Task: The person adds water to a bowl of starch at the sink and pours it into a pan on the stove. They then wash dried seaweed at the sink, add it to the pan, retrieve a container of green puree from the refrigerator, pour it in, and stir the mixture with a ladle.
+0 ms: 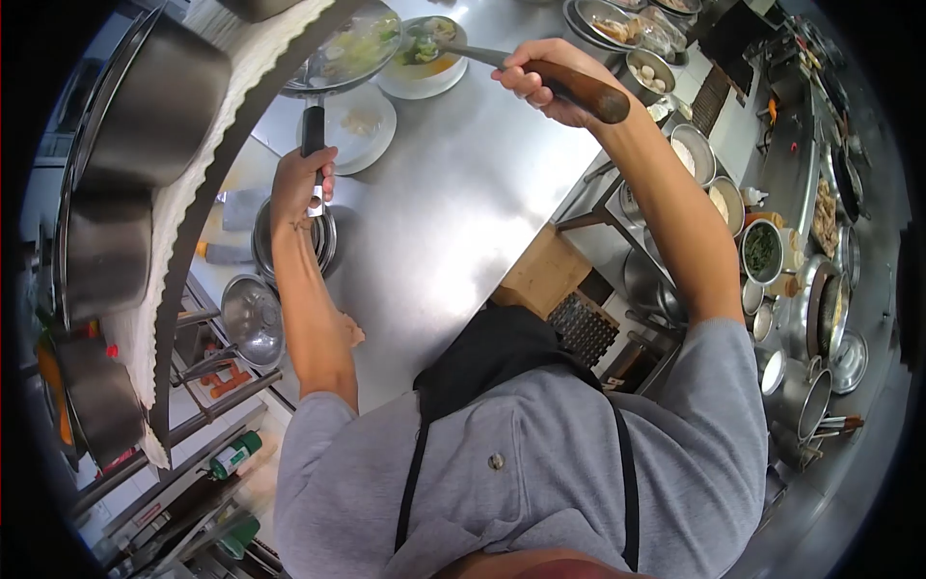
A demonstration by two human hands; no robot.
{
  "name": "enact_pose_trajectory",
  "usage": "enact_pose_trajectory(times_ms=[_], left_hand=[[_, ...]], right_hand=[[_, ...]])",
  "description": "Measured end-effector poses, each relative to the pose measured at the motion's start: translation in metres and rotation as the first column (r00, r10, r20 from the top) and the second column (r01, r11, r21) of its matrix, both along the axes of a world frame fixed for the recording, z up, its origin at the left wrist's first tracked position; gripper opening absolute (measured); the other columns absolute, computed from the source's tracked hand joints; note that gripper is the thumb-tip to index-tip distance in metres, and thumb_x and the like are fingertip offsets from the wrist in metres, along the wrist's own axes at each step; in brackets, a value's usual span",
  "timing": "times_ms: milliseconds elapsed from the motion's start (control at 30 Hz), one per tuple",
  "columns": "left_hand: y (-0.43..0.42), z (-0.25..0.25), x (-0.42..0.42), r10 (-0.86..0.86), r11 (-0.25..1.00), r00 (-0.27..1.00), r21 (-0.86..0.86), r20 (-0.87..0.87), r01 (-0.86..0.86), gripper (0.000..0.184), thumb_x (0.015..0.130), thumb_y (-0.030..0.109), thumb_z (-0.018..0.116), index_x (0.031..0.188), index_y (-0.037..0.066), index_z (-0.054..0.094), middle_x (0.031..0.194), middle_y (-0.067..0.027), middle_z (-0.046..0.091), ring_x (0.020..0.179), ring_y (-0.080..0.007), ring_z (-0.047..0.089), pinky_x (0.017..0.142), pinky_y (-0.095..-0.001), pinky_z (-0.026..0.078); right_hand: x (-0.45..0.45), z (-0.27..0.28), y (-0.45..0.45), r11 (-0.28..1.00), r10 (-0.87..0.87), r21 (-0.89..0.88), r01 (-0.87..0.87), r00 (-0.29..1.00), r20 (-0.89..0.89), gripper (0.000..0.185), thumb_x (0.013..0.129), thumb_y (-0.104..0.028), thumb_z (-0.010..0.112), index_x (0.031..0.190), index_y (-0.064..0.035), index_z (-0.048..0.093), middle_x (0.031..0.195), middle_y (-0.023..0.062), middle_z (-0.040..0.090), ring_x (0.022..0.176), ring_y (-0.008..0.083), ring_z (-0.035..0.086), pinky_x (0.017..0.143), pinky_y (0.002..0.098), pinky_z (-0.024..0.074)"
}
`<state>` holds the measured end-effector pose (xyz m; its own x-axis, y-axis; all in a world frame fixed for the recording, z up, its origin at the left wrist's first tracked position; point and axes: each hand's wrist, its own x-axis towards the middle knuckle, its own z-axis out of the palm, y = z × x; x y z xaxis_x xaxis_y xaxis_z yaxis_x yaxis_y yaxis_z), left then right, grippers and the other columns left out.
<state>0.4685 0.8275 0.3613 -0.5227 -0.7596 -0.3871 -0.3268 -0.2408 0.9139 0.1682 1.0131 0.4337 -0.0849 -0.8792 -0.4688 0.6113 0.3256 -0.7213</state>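
Observation:
My left hand [301,183] is wrapped round the black handle of a pan [313,130]. Glossy pale green and yellow food [352,41] lies in the pan, which is cut off by the top edge. My right hand [555,82] grips the dark wooden handle of a long metal cooking utensil [588,95]. Its far end reaches the green vegetables [417,48] on a white plate [439,89]; whether that end is a ladle or a spatula I cannot tell. Below the pan sits another white plate [378,130] with a little pale food on it.
The steel worktop [449,193] stretches between my arms. Stacked bowls [328,241] and a colander [253,318] stand by my left forearm. On the right are a bowl of eggs [648,75], a bowl of chopped greens [762,251] and several pots. A shelf edge [193,212] with metal containers overhangs the left.

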Motion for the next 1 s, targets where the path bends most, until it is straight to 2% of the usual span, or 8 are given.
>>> enact_pose_trajectory(times_ms=[67, 100, 233, 300, 433, 633, 933, 1000], left_hand=[[0.002, 0.005, -0.002, 0.013, 1.000, 1.000, -0.016, 0.016, -0.012, 0.019, 0.082, 0.020, 0.064, 0.071, 0.008, 0.054, 0.052, -0.0008, 0.051, 0.037, -0.0087, 0.048, 0.031, -0.0203, 0.029], [0.003, 0.009, -0.003, 0.014, 0.998, 0.997, -0.058, 0.082, -0.009, 0.019, 0.082, 0.019, 0.065, 0.071, 0.007, 0.054, 0.052, -0.0008, 0.051, 0.037, -0.0087, 0.048, 0.032, -0.0205, 0.029], [0.004, 0.021, -0.005, 0.000, 0.994, 0.982, -0.106, 0.191, 0.021, 0.019, 0.080, 0.019, 0.065, 0.071, 0.006, 0.054, 0.053, -0.0005, 0.051, 0.038, -0.0088, 0.048, 0.032, -0.0216, 0.032], [0.004, 0.023, -0.006, -0.002, 0.993, 0.981, -0.119, 0.192, 0.026, 0.019, 0.081, 0.019, 0.065, 0.071, 0.006, 0.054, 0.054, -0.0006, 0.051, 0.038, -0.0088, 0.048, 0.032, -0.0219, 0.032], [0.000, 0.031, -0.007, -0.030, 0.987, 0.970, -0.145, 0.240, 0.067, 0.019, 0.081, 0.017, 0.064, 0.071, 0.005, 0.054, 0.055, -0.0013, 0.051, 0.039, -0.0091, 0.049, 0.032, -0.0227, 0.033], [-0.002, 0.036, -0.010, 0.001, 0.977, 0.970, -0.207, 0.243, 0.051, 0.018, 0.080, 0.016, 0.064, 0.071, 0.004, 0.053, 0.056, -0.0017, 0.050, 0.040, -0.0102, 0.048, 0.035, -0.0252, 0.036], [-0.005, 0.053, -0.015, 0.037, 0.934, 0.950, -0.349, 0.310, 0.077, 0.015, 0.079, 0.013, 0.063, 0.073, 0.003, 0.054, 0.056, -0.0017, 0.050, 0.040, -0.0106, 0.047, 0.036, -0.0265, 0.037], [-0.008, 0.052, -0.015, 0.035, 0.924, 0.943, -0.371, 0.330, 0.095, 0.015, 0.079, 0.013, 0.064, 0.074, 0.002, 0.054, 0.057, -0.0019, 0.050, 0.040, -0.0109, 0.048, 0.036, -0.0269, 0.038]], right_hand=[[0.001, -0.003, 0.000, 0.995, 0.057, -0.068, -0.070, 0.983, -0.173, 0.021, 0.086, -0.015, 0.054, 0.093, 0.0045, 0.049, 0.063, -0.0030, 0.045, 0.045, 0.0027, 0.039, 0.037, 0.0128, 0.0356], [0.000, -0.008, -0.003, 0.990, 0.087, -0.089, -0.105, 0.979, -0.182, 0.017, 0.086, -0.017, 0.052, 0.081, -0.0009, 0.048, 0.061, -0.0040, 0.044, 0.044, 0.0026, 0.039, 0.038, 0.0126, 0.0344], [-0.003, -0.009, -0.005, 0.975, 0.173, -0.112, -0.193, 0.970, -0.170, 0.013, 0.084, -0.013, 0.052, 0.074, -0.0079, 0.045, 0.062, 0.0007, 0.050, 0.049, 0.0075, 0.044, 0.043, 0.0171, 0.0373], [0.004, -0.006, -0.007, 0.990, 0.114, -0.061, -0.128, 0.975, -0.192, 0.021, 0.087, -0.016, 0.051, 0.068, -0.0087, 0.043, 0.060, -0.0044, 0.044, 0.044, 0.0021, 0.040, 0.038, 0.0126, 0.0357], [0.004, -0.011, -0.013, 0.996, 0.085, -0.019, -0.088, 0.986, -0.141, 0.022, 0.087, -0.017, 0.050, 0.067, -0.0092, 0.044, 0.060, -0.0043, 0.044, 0.045, 0.0017, 0.040, 0.038, 0.0126, 0.0363], [0.005, -0.005, -0.010, 0.987, 0.150, -0.026, -0.158, 0.967, -0.208, 0.022, 0.086, -0.016, 0.050, 0.067, -0.0093, 0.044, 0.059, -0.0039, 0.044, 0.046, 0.0024, 0.040, 0.040, 0.0148, 0.0359], [0.014, 0.012, 0.004, 0.990, 0.142, 0.060, -0.129, 0.881, -0.452, 0.018, 0.081, -0.017, 0.057, 0.067, -0.0088, 0.049, 0.061, -0.0013, 0.051, 0.048, 0.0046, 0.042, 0.043, 0.0194, 0.0361], [0.013, 0.003, 0.003, 0.998, 0.066, 0.040, -0.054, 0.884, -0.463, 0.016, 0.080, -0.016, 0.058, 0.068, -0.0070, 0.052, 0.061, 0.0006, 0.054, 0.049, 0.0069, 0.046, 0.046, 0.0232, 0.0374]])
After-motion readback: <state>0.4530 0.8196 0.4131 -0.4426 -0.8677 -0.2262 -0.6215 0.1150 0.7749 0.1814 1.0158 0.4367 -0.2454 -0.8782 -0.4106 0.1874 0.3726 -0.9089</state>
